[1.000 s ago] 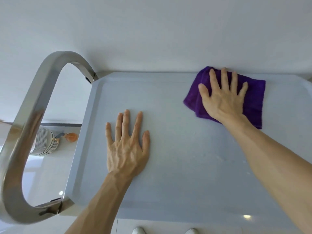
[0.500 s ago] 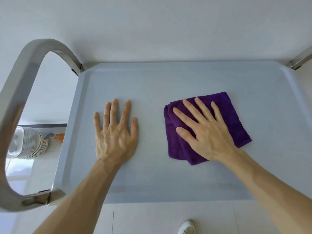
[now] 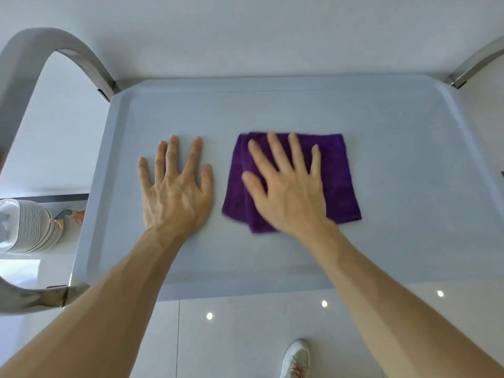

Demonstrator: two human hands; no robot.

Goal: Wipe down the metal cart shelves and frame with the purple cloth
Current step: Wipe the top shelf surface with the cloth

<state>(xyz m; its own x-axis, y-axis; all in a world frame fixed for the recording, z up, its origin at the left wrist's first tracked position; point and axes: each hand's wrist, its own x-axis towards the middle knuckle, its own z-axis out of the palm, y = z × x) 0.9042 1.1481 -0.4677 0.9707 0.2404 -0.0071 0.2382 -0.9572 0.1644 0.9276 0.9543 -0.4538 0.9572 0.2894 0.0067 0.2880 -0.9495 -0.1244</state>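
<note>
The cloth [image 3: 335, 181] lies folded near the middle of the shelf [image 3: 409, 148], well apart from every raised rim. The right hand [image 3: 286, 192] presses flat on the cloth, fingers spread. The left hand [image 3: 176, 192] rests flat on the shelf just left of the cloth, fingers spread. Bare shelf lies right of and beyond the cloth. The frame [image 3: 24, 77] loops at the shelf's left edge.
</note>
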